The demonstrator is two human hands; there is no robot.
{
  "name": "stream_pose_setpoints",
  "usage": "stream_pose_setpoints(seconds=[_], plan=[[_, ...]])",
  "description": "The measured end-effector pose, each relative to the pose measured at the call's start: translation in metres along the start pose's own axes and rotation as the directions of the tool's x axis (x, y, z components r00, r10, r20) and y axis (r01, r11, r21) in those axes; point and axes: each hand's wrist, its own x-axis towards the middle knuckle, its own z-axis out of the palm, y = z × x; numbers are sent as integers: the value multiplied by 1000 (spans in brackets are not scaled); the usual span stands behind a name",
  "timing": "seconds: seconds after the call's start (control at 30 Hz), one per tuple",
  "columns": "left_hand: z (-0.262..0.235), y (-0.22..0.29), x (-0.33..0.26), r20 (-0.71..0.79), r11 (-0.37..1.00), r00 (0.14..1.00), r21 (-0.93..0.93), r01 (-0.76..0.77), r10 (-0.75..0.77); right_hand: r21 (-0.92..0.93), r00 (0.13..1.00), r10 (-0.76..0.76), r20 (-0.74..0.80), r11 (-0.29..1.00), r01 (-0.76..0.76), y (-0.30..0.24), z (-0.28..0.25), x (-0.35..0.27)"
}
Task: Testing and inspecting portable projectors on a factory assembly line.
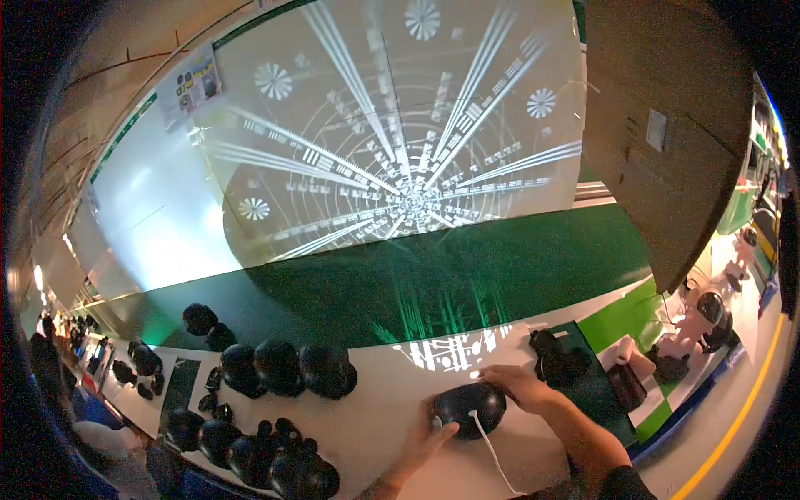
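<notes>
A round black dome-shaped device (pixel 468 407) rests on the white worktable (pixel 383 392) near its front edge, with a white cable (pixel 492 450) running from it toward me. My left hand (pixel 423 442) touches its lower left side, thumb on the shell. Over the device's upper right edge lies my right hand (pixel 521 385), fingers curled on it. Both hands hold the same device between them.
Several more black dome devices (pixel 279 367) stand in rows at the left. A dark green mat (pixel 583 379) with black parts (pixel 554 354) lies to the right, and a white roll (pixel 623 350) beyond it. A large lit test-pattern chart (pixel 400 142) fills the wall ahead.
</notes>
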Motion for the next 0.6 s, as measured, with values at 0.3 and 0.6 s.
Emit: stream_pose_setpoints(seconds=[0.3, 0.6], plan=[[-11, 48, -12, 8, 975, 991, -177, 134, -134, -108, 968, -103, 229, 986, 130, -19, 18, 24], [-20, 49, -18, 2, 971, 983, -157, 180, -182, -407, 946, 106, 308, 913, 30, -38, 22, 26]])
